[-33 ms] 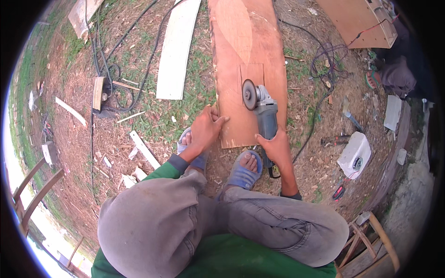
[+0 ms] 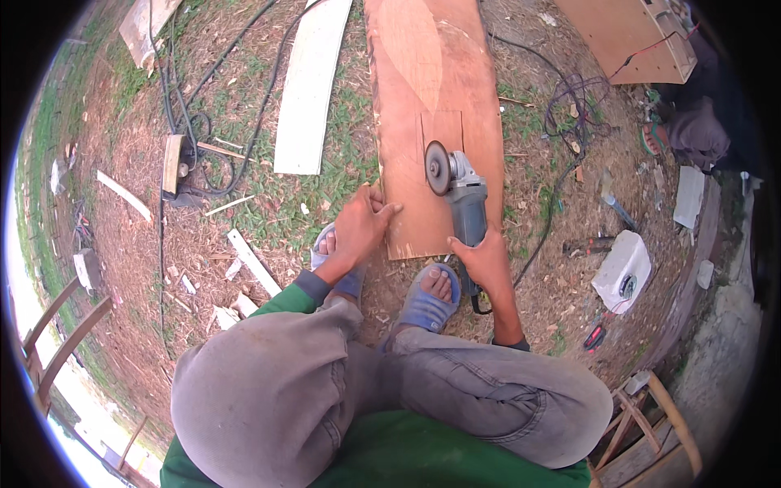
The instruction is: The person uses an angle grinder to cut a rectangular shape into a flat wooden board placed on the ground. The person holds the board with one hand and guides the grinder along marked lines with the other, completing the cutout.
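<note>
The angle grinder (image 2: 469, 210) and both hands have barely moved, so the work on the reddish wooden board (image 2: 408, 237) looks no further along. The right hand (image 2: 485, 259) is wrapped around the grinder's body, forearm reaching from lower right. The left hand (image 2: 363, 224) lays its thumb on the board's left edge, fingers curled; I cannot tell whether it pinches. The board lies beyond the feet, 2 dark lines (image 2: 461, 128) near the disc (image 2: 438, 168).

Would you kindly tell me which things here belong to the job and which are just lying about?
In use:
angle grinder, held by the right hand
reddish-brown board, touched by the left hand

Apparently just lying about:
white plank
narrow pale strip
curved pale strip
</note>
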The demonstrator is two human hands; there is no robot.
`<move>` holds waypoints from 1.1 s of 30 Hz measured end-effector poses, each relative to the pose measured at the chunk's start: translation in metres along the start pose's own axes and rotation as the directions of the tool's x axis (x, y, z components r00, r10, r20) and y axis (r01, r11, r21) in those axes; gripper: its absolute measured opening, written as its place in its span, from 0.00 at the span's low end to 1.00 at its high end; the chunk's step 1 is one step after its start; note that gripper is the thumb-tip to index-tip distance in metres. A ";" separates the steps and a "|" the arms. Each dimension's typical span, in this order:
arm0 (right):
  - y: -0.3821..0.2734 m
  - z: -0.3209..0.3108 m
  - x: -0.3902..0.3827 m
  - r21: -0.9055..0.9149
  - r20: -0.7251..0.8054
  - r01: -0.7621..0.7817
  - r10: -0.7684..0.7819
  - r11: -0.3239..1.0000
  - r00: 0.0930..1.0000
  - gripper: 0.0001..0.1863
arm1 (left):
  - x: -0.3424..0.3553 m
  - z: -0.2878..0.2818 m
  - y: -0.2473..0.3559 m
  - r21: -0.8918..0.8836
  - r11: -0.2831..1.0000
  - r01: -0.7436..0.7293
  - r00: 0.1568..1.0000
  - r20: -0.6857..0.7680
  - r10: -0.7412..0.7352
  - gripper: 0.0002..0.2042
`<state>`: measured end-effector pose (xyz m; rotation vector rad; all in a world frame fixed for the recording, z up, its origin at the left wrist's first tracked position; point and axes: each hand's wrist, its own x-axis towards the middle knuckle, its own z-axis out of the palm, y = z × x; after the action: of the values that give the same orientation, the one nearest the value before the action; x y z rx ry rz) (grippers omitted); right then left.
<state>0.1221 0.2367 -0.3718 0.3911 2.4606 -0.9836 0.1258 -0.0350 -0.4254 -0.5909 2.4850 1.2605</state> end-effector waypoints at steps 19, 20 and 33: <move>-0.006 -0.004 -0.010 0.068 0.034 -0.015 0.013 0.998 0.999 0.30 | 0.011 0.002 -0.002 0.033 0.999 -0.005 1.000 0.008 0.005 0.23; -0.005 -0.004 -0.010 0.074 0.043 -0.014 0.011 0.997 0.999 0.32 | 0.011 0.002 -0.002 0.033 0.999 -0.007 1.000 0.006 0.007 0.24; -0.018 -0.002 -0.001 0.068 0.039 -0.069 0.066 0.995 0.997 0.33 | 0.011 0.003 -0.002 0.014 1.000 -0.009 1.000 0.007 0.008 0.23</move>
<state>0.1151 0.2254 -0.3598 0.4714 2.3695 -1.0403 0.1176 -0.0366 -0.4333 -0.5721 2.4909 1.2457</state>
